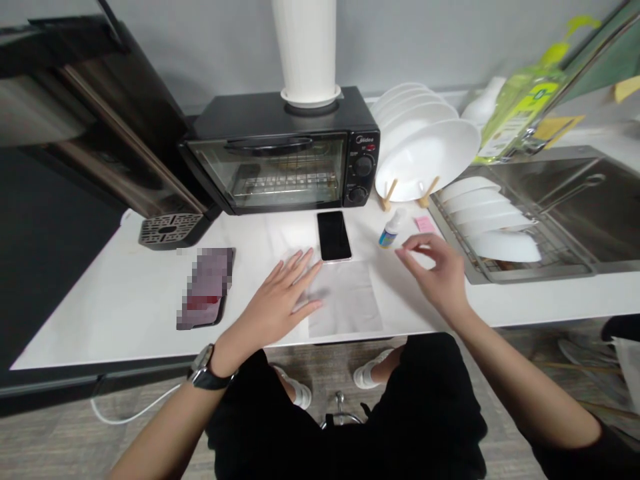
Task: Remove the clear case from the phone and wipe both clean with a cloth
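Note:
My left hand (280,297) lies spread and open on the white counter, its fingertips close to a phone with a black screen (335,235). Its thumb and forefinger reach over the left edge of a thin pale grey cloth or sheet (350,303), which lies flat just below the phone. My right hand (440,270) hovers over the counter, thumb and fingertips drawn together in a pinch with nothing visible between them. Just left of those fingertips, apart from them, stands a small white bottle with a blue label (389,230). A pink sticky note (425,225) lies behind that hand.
A toaster oven (280,160) with a white pot (307,53) on top stands behind the phone. Another phone, partly pixelated (207,287), lies at left beside a black machine (173,227). White plates (430,160) and a sink (595,193) with a bowl rack are at right.

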A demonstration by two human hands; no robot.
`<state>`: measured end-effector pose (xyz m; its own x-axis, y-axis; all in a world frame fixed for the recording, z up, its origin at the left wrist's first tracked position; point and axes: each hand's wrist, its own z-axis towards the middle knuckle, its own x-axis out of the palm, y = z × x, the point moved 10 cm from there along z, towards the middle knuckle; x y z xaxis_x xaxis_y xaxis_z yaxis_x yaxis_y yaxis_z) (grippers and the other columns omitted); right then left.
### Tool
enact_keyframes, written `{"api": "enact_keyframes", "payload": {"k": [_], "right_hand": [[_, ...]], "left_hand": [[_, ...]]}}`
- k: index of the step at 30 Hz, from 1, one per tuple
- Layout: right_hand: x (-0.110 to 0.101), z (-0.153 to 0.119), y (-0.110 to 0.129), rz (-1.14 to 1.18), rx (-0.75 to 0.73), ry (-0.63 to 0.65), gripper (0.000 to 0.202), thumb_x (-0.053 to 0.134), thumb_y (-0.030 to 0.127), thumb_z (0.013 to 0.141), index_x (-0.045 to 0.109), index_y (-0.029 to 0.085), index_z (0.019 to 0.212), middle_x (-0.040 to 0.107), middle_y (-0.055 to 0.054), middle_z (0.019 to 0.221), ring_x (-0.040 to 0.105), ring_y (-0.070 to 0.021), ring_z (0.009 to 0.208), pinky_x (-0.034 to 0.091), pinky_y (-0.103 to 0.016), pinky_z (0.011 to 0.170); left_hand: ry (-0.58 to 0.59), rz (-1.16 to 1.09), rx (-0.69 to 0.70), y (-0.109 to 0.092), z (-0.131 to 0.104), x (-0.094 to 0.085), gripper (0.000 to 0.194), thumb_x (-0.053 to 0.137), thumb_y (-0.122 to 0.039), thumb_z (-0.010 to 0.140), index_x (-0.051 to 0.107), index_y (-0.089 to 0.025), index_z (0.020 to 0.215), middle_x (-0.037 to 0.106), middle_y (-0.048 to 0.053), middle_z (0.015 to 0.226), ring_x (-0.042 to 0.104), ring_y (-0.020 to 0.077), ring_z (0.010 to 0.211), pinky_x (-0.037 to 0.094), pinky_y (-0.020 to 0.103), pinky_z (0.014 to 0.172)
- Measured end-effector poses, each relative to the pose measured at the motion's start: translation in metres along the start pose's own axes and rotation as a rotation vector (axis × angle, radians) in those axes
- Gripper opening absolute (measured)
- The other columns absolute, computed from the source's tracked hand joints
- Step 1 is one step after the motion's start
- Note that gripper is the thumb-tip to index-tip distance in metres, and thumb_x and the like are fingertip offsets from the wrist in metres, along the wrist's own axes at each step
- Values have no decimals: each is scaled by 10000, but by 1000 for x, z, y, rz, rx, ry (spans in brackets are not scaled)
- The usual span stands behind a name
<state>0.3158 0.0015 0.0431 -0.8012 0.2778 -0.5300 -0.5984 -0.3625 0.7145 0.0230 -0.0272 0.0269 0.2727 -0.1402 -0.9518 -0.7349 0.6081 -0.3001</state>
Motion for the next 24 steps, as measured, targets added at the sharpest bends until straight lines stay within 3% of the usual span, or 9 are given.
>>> {"api": "enact_keyframes", "payload": {"k": [2, 3, 6, 8, 11, 14, 18, 21, 24], "right_hand": [[-4, 23, -12, -54, -12, -54, 670, 798, 604, 944, 566, 219, 1441, 665, -187, 1492, 712, -314, 1281, 624, -508, 1101], [8, 34, -11, -103, -73, 42, 656, 719, 611, 996, 535, 183, 1458, 670, -213, 1465, 705, -329, 1285, 614, -501, 1081], [45, 50, 3, -118, -199, 280, 373, 495, 525, 1123, 638, 196, 1225, 778, -110, 1109, 742, -223, 959, 598, -347, 886], [60, 46, 21, -144, -288, 355, 373, 469, 534, 1132, 634, 205, 1193, 774, -86, 1047, 709, -199, 874, 550, -307, 813], [71, 27, 42, -217, -388, 406, 403, 453, 549, 1136, 624, 192, 1212, 779, -87, 1002, 672, -193, 796, 454, -286, 725], [73, 13, 48, -289, -427, 414, 457, 420, 564, 1148, 652, 177, 1075, 760, -81, 863, 606, -174, 688, 321, -291, 649], [66, 13, 41, -296, -430, 394, 629, 367, 686, 1133, 644, 191, 861, 701, -61, 738, 514, -146, 622, 201, -318, 618], [51, 27, 28, -247, -369, 323, 693, 409, 798, 1074, 639, 196, 820, 657, -49, 715, 447, -138, 616, 142, -331, 624], [37, 44, 10, -159, -252, 208, 701, 452, 848, 1031, 610, 197, 825, 574, -26, 676, 400, -134, 617, 145, -327, 639]], "left_hand": [[-50, -2, 31, -7, 21, -16, 672, 500, -590, 1143, 413, -279, 1733, 311, 114, 1862, 347, 350, 1727, 338, 635, 1420], [-64, -12, 59, -13, 34, -23, 656, 511, -578, 1145, 423, -282, 1723, 390, 111, 1831, 454, 331, 1673, 367, 607, 1413], [-183, -42, 118, -34, 75, -46, 671, 536, -535, 1149, 376, -232, 1726, 530, 133, 1740, 599, 306, 1557, 540, 484, 1286], [-233, -1, 113, -44, 96, -53, 607, 534, -543, 1148, 457, -206, 1647, 657, 132, 1597, 765, 280, 1303, 656, 396, 1010], [-180, 207, 110, -59, 113, -43, 435, 517, -548, 1152, 663, -187, 1345, 822, 75, 1206, 828, 274, 979, 576, 361, 715], [-98, 329, 129, -68, 114, -24, 447, 479, -561, 1159, 714, -184, 1213, 827, 59, 953, 804, 269, 815, 443, 355, 600], [-28, 141, 125, -62, 107, -8, 614, 335, -609, 1180, 746, -205, 967, 777, 50, 797, 727, 219, 702, 350, 332, 589], [-43, -187, 11, -37, 102, -14, 719, 210, -545, 1197, 577, -205, 682, 626, 17, 629, 596, 157, 602, 361, 317, 629], [-116, -420, -67, -8, 104, -28, 669, 239, -542, 1180, 418, -219, 623, 492, -14, 587, 491, 137, 598, 382, 315, 692]]}}
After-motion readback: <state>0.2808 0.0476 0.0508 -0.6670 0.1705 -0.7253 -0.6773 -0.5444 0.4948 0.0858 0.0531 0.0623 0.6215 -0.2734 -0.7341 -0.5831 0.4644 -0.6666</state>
